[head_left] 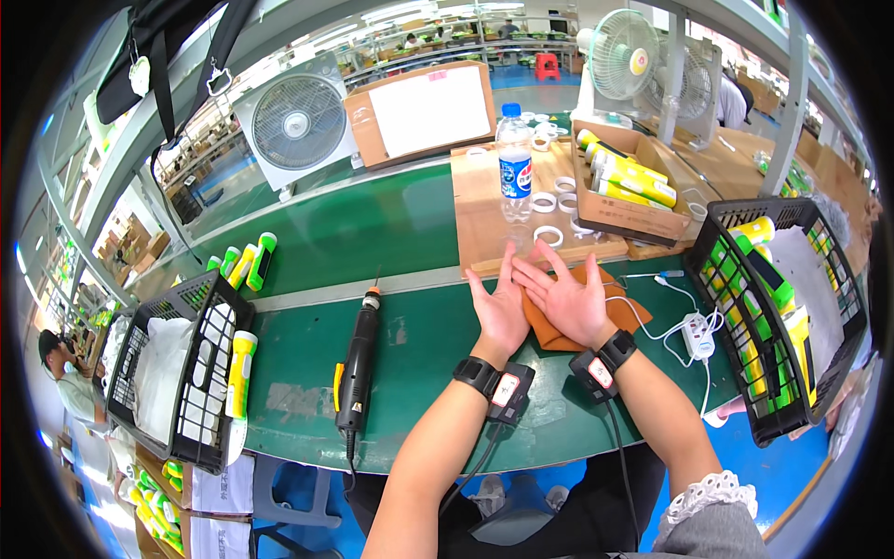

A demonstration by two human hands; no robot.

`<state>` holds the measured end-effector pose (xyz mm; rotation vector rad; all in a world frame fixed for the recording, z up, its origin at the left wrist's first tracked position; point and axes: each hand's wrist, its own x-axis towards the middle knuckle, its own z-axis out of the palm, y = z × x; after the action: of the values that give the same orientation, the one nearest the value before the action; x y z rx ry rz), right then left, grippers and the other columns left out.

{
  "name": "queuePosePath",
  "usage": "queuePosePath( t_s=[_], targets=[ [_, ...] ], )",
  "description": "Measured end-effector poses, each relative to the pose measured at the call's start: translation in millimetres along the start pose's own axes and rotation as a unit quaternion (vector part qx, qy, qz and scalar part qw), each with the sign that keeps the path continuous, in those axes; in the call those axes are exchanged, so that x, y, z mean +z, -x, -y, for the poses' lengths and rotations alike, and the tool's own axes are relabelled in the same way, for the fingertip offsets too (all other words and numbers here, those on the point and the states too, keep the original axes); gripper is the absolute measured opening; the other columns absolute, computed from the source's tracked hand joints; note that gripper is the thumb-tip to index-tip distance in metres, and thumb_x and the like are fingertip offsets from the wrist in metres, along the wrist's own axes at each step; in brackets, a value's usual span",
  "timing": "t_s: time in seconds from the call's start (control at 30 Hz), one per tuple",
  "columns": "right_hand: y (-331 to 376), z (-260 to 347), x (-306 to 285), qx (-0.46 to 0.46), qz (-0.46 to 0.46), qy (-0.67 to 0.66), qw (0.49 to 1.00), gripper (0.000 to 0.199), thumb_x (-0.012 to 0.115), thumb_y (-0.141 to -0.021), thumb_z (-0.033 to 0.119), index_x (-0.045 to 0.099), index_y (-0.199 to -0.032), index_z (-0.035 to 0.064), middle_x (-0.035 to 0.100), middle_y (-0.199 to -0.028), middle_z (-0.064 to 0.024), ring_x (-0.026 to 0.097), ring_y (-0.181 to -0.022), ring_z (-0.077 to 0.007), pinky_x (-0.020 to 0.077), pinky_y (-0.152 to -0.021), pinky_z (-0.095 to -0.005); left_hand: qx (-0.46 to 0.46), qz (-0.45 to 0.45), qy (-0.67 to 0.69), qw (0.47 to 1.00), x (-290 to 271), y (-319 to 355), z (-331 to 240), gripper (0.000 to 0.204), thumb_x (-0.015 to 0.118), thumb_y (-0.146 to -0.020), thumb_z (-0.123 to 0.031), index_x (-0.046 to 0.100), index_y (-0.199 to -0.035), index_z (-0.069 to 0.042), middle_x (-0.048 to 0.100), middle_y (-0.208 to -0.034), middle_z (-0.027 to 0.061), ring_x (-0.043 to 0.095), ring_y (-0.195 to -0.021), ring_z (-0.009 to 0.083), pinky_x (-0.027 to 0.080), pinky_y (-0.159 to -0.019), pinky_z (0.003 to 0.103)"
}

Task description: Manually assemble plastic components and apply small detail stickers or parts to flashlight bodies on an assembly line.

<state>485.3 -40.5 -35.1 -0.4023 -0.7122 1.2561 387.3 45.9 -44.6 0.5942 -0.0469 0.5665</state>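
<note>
Palms are facing up on the left hand [501,317] and the right hand [575,306], both spreading open, fingertips crossing or nearly meeting. Orange-brown cloth [552,336] is lying creased under the right hand, contact unclear. Farther left, 1 black electric screwdriver [358,373] is resting on the green table [419,363]; 2 black baskets [194,368] are standing at left and right.
</note>
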Motion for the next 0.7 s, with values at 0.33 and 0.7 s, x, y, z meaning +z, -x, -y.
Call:
queuePosePath(
  t_s=[0.33,0.7],
  targets=[
    [0.4,2.8,-2.0,0.010,0.016,0.022,1.000,0.076,0.009,-0.082,0.068,0.016,-0.140,0.0183,0.032,-0.138,-0.0144,0.032,-0.126,-0.0259,0.0124,-0.106,-0.0346,0.019,-0.025,-0.042,0.999,10.6,1.8,1.8,0.074,0.007,-0.084,-0.065,0.025,-0.137,-0.017,0.035,-0.134,0.0172,0.035,-0.122,0.0277,0.015,-0.106,0.037],
    [-0.6,-9.6,-8.8,-0.072,0.095,0.386,0.915,0.064,0.042,-0.084,0.042,0.035,-0.130,-0.0011,0.032,-0.138,-0.0129,0.031,-0.126,-0.0233,0.0210,-0.105,-0.0332,0.133,-0.163,-0.300,0.930,-23.3,-10.7,25.4,0.032,0.032,-0.095,-0.034,0.047,-0.105,-0.009,0.050,-0.100,0.0034,0.046,-0.096,0.0118,0.037,-0.086,0.028]
  ],
)
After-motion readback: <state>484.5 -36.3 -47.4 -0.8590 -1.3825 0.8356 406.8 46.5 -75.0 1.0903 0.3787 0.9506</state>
